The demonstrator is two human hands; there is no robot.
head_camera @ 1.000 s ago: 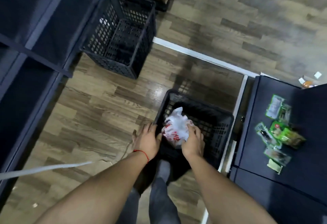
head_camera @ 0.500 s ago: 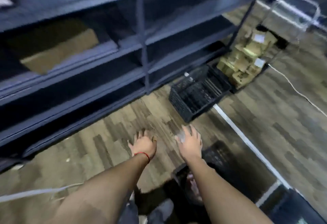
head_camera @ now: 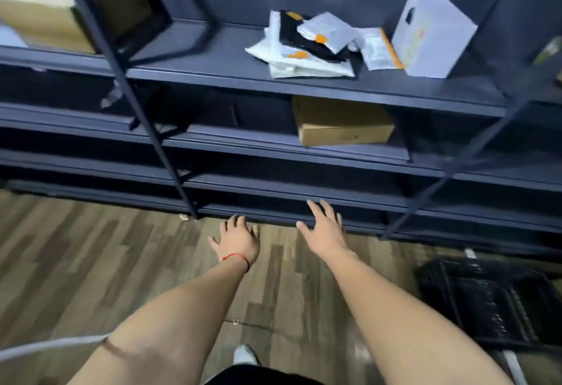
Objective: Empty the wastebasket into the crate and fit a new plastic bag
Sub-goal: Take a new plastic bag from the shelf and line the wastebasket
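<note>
since half a second back the head has swung up and round, so the dark metal shelving [head_camera: 304,86] now fills most of the frame and the stack of small cartons is gone from view. both hands moved along with it: left hand [head_camera: 238,240] with the red string at the wrist and right hand [head_camera: 324,232] are stretched out in front, fingers spread, gripping nothing at all.

black plastic crate [head_camera: 486,299] sits on the wood floor [head_camera: 76,263] at the lower right, well apart from the hands, a lattice-sided thing, blurry here. no wastebasket showing, and i can't pick out a fresh bag either, though the pile of flat white and black packets [head_camera: 307,47] on the upper shelf might be where one is, honestly can't tell.

my guess on handling: a bin bag is feather-light, floppy and slick, so pinch it at the mouth edge with both hands. crate looks stiff, grab the rim.
</note>
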